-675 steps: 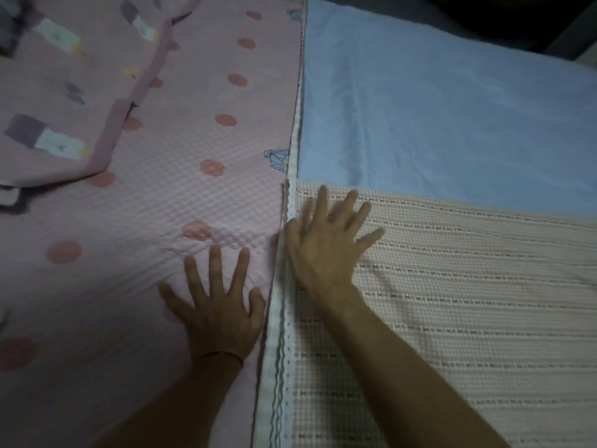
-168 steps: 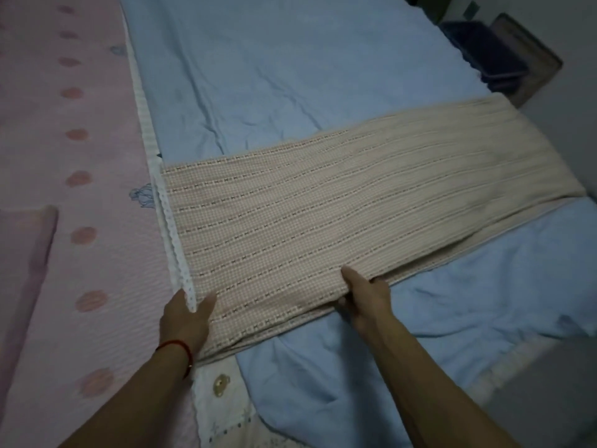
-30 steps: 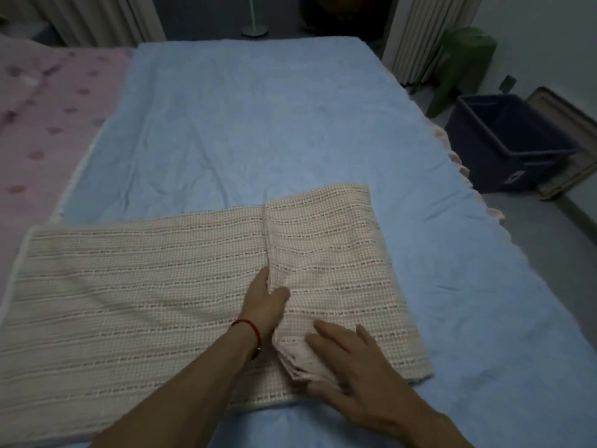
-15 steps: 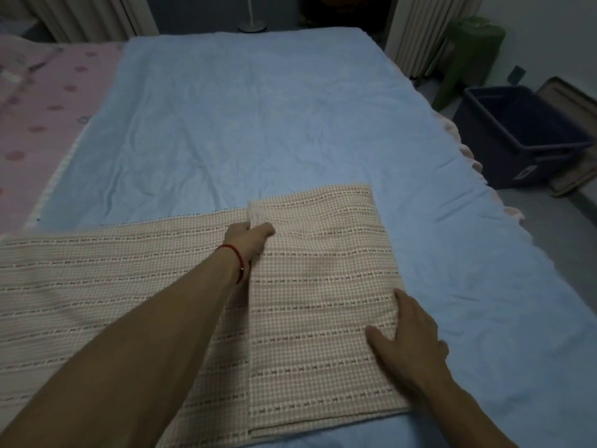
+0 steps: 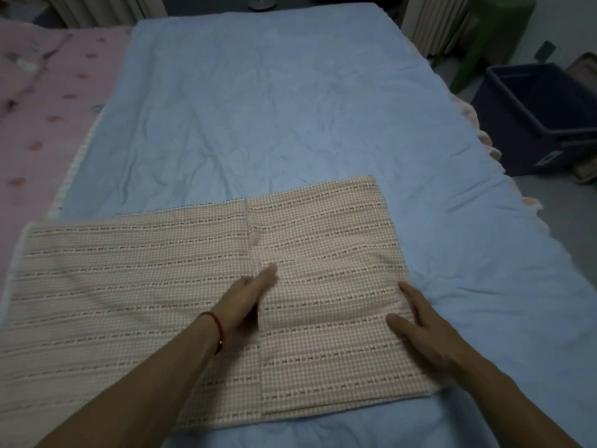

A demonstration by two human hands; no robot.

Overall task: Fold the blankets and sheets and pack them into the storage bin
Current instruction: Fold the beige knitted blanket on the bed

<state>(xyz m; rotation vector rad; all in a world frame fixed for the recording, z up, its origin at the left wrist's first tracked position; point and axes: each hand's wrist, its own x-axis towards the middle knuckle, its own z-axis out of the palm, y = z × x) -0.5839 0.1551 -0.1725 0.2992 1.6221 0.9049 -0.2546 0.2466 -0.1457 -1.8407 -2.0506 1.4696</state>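
- Head view looks down on a beige checked woven blanket with dark dotted stripes (image 5: 161, 286), lying as a long strip across the near part of a pale blue quilted bedspread (image 5: 258, 108).
- Its long axis runs left to right; the right end is already doubled back over the strip, making a thicker square panel whose free edge shows as a line running away from the viewer.
- Left hand (image 5: 248, 295), with a red cord at the wrist, lies flat with fingers straight and together along that free edge, pressing it down; it is slightly blurred.
- Right hand (image 5: 416, 321) rests flat on the panel's right folded edge, fingers relaxed and a little apart, gripping nothing.
- Both hands are therefore on the doubled part, while the single-layer length stretches away to the left, well apart from the right hand and nearer the left arm.
- My reading is that the fold is being smoothed, and the next fold would have to bring the long left end over the panel, or roll the panel leftward, so the left hand is better placed to reach it.
- Dark blue plastic storage bin (image 5: 533, 114) stands open on the floor beyond the bed's right side, well apart from the blanket.
- Pink spotted bedcover (image 5: 42, 101) lies to the left, not yet folded.
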